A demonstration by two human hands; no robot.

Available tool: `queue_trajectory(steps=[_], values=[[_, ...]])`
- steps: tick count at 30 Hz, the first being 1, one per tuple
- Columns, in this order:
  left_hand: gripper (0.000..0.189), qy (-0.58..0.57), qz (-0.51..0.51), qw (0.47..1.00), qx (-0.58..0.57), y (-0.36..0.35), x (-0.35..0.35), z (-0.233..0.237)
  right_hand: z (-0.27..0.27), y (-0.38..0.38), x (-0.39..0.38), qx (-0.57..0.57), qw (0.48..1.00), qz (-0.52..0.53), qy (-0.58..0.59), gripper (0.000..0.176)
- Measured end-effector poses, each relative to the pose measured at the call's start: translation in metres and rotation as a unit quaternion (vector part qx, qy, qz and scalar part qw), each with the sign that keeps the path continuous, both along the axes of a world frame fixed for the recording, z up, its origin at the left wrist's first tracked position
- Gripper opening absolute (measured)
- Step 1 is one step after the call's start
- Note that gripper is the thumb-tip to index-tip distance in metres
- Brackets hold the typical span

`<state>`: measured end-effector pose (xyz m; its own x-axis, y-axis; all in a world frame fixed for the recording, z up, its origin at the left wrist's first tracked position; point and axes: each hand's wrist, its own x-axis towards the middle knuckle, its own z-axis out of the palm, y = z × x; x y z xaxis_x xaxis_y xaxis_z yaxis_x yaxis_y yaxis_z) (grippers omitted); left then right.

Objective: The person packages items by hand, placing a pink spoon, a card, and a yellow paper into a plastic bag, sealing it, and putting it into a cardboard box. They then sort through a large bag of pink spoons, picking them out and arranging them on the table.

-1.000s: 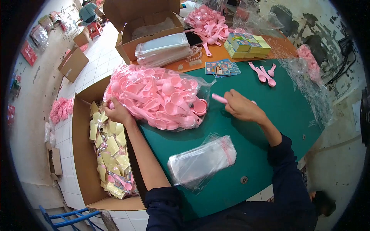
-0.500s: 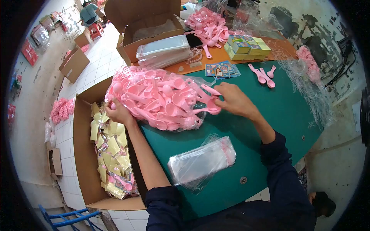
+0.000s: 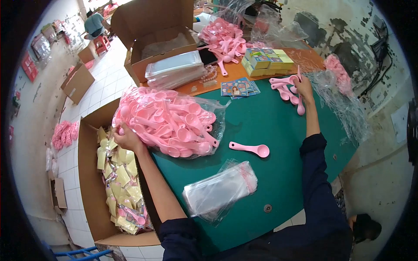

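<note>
My left hand (image 3: 128,138) is closed on the left side of a clear plastic bag (image 3: 222,117) full of pink measuring spoons (image 3: 172,117). At the right of the green table, my right hand (image 3: 306,89) pinches at least one pink spoon (image 3: 300,108); its fingers partly hide how many. Several loose spoons (image 3: 284,92) lie just left of and under that hand. A single spoon (image 3: 249,149) rests between the bag and my right arm, bowl to the right. Nearer me lies a stack of clear plastic sleeves (image 3: 220,188).
At left, a carton (image 3: 93,174) holds yellow-carded packets (image 3: 124,174). Printed cards (image 3: 237,88) lie by stacked yellow card blocks (image 3: 267,63). Behind are an open box (image 3: 165,48), packed sleeves (image 3: 176,69) and a spoon pile (image 3: 224,39). Another person (image 3: 93,24) sits far back.
My right hand has moved from the bag's right side to the loose spoons, where more spoons now show. One spoon now lies alone on the table. My left hand stays on the bag.
</note>
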<state>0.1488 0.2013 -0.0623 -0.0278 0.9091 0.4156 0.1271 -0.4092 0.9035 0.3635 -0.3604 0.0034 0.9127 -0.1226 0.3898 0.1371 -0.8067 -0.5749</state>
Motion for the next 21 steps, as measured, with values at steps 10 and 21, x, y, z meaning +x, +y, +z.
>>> queue_trajectory(steps=[10,21], values=[[0.03,-0.01,-0.029,0.999,-0.042,-0.005,-0.006,0.006,0.055,0.155,-0.173,-0.17,0.882,0.408,0.164,0.038],[0.032,-0.11,-0.055,0.985,-0.119,-0.017,-0.005,0.019,0.016,0.234,-0.175,-0.078,0.864,0.497,0.011,0.025]])
